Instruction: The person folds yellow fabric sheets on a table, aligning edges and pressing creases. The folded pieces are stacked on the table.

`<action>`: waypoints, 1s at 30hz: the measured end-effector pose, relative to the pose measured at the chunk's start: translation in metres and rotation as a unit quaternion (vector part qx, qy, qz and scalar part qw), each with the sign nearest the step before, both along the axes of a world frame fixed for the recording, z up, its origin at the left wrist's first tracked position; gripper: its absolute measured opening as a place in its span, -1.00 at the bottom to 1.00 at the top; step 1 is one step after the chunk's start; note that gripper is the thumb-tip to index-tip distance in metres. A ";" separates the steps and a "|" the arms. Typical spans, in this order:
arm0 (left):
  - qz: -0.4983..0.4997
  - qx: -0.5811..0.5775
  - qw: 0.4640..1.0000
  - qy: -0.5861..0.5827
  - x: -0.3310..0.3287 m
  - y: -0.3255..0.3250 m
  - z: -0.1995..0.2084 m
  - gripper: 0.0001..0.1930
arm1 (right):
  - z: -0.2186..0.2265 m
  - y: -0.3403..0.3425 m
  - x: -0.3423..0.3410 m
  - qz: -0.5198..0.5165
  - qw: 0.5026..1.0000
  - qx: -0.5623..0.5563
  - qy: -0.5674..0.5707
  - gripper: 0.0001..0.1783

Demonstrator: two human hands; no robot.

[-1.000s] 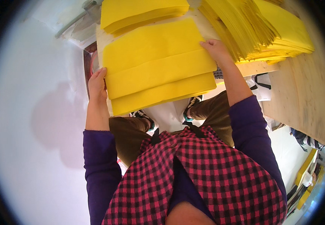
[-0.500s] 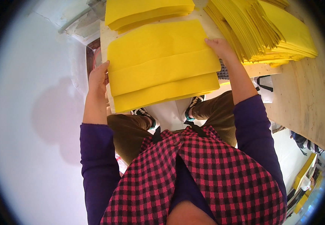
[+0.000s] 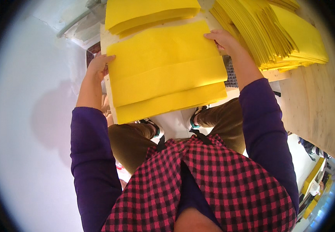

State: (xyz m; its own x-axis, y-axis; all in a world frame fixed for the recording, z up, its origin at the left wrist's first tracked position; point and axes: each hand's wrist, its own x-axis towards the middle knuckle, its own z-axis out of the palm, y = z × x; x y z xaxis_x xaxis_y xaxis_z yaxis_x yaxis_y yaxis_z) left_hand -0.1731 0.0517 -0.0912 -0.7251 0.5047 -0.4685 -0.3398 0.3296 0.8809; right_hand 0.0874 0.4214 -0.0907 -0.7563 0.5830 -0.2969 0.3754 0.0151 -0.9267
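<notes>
A folded yellow cloth sheet point(image 3: 163, 50), felt-like, lies over more yellow cloth point(image 3: 171, 101) whose near edges show below it. My left hand point(image 3: 100, 65) is at the sheet's left edge, with the thumb on top and the other fingers curled out of sight beneath. At the far right corner, my right hand point(image 3: 221, 39) pinches the sheet's edge between thumb and fingers. A crease runs across the sheet from side to side. Its near edge overhangs the table towards my legs.
Another yellow cloth stack point(image 3: 152, 13) sits just beyond the sheet. To the right, a tall pile of folded yellow cloths point(image 3: 256, 34) leans over flat ones. The wooden table point(image 3: 310, 104) extends along the right; a white wall point(image 3: 28, 116) stands at the left. A grey textured item point(image 3: 230, 73) shows beneath my right forearm.
Both hands have moved farther from me along the sheet's sides. The sheet and the cloth below it sit slightly nearer to me in the picture.
</notes>
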 end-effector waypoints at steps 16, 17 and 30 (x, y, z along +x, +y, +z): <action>-0.045 0.046 0.997 0.053 0.003 -0.010 0.004 -0.68 | 0.015 0.011 -0.004 0.050 0.997 0.034 -0.041 -0.85; -0.045 0.023 0.997 0.050 0.003 -0.011 0.008 -0.67 | 0.016 0.010 -0.005 0.051 0.997 0.037 -0.038 -0.85; 0.000 -0.041 0.997 0.068 0.007 -0.015 0.035 -0.82 | 0.035 -0.010 -0.001 0.043 0.998 -0.004 0.048 -0.78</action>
State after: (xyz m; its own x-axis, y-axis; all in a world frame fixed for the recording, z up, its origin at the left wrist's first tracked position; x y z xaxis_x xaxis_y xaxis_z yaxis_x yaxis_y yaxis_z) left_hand -0.1660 0.0368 -0.0565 -0.7854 0.4678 -0.4054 -0.2188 0.4028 0.8887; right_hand 0.0863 0.4116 -0.0554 -0.8285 0.5132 -0.2243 0.2820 0.0363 -0.9587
